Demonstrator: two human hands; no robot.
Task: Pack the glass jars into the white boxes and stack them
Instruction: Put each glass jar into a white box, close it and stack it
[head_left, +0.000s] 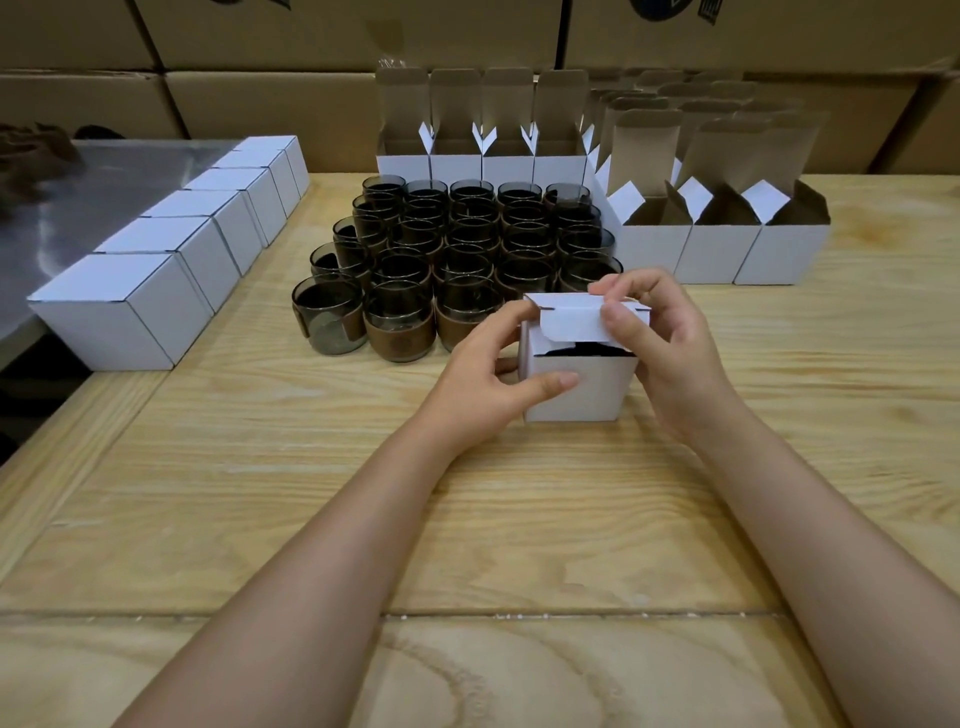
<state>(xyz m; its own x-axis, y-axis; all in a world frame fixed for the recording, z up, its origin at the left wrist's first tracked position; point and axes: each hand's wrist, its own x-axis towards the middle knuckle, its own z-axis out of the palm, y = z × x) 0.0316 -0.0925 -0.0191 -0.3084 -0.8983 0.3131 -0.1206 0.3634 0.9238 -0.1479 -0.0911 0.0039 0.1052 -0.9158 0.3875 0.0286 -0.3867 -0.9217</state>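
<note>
The small white cardboard box (576, 387) stands on the pale wooden bench (467, 519), just in front of the smoky glass jars with brown sleeves (400, 317). Its lid is half down, and the dark gap beneath shows what may be a jar. The left hand (493, 374) grips the box's left side, thumb on the front face. The right hand (662, 343) pinches the lid flap. Six closed white boxes (156, 291) line the left. The jars overlap and can't be counted.
</note>
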